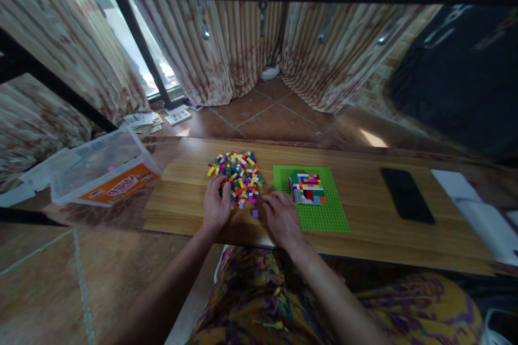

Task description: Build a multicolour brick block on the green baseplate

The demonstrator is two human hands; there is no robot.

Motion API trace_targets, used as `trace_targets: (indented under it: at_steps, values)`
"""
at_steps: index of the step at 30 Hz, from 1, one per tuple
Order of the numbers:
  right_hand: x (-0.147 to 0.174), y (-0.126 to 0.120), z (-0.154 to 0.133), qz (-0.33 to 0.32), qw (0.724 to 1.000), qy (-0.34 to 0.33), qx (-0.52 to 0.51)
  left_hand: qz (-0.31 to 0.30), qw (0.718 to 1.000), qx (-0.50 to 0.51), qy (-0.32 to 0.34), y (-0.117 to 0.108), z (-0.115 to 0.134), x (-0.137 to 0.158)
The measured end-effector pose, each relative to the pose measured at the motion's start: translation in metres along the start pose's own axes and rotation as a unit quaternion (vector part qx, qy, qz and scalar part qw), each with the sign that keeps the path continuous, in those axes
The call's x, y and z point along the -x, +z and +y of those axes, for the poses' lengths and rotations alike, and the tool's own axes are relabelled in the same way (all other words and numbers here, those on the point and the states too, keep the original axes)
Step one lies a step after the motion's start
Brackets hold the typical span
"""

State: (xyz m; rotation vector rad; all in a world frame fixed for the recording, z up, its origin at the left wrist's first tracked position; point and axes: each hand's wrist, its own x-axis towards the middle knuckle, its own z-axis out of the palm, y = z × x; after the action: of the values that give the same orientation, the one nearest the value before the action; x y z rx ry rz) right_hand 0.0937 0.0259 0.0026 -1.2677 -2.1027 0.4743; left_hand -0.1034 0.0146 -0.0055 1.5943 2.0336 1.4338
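Note:
A loose heap of small coloured toy bricks (243,172) lies on the wooden board. At its left edge, my left hand (216,205) rests with curved fingers, thumb and forefinger apart around a few bricks. My right hand (282,219) is between the heap and the green baseplate (324,221), fingers bent together toward the heap; whatever they pinch is too small to make out. A purple brick (254,213) lies alone between my hands. On the baseplate stands a low, multicoloured block structure (308,188) with an opening showing red inside.
A clear plastic bin (107,164) with an orange label stands left of the wooden board (174,188). Right of the baseplate lies a black phone (407,194), with white items (473,210) beyond it. Papers (143,121) lie on the floor near the curtains (226,54).

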Motion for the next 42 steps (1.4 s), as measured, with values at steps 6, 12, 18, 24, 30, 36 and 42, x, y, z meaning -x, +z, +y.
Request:
trace_targets:
  at_steps: [6,12,18,24,30,36,42]
  values:
    - [-0.009,0.010,-0.012,-0.048,0.998,-0.032,-0.010,0.005,1.000,-0.006,-0.001,0.002,-0.004,0.000]
    - [-0.020,0.009,-0.017,-0.076,0.996,-0.042,0.030,0.001,1.000,-0.004,0.009,0.000,-0.003,0.000]
    - [-0.021,0.008,-0.020,-0.066,0.995,-0.034,0.063,0.003,1.000,-0.003,0.003,0.000,-0.002,-0.001]
    - [0.013,-0.024,-0.014,0.036,0.997,0.044,-0.049,-0.001,1.000,-0.005,-0.005,-0.001,-0.002,0.000]
    - [0.041,-0.063,0.019,0.140,0.970,0.195,-0.039,-0.005,1.000,-0.013,0.004,-0.001,-0.001,-0.001]
    - [0.037,-0.061,0.034,0.187,0.943,0.272,-0.028,-0.007,1.000,-0.013,0.004,-0.001,-0.002,-0.002]
    - [0.035,-0.063,0.036,0.198,0.943,0.267,-0.018,-0.007,1.000,-0.014,0.005,-0.001,-0.001,-0.002]
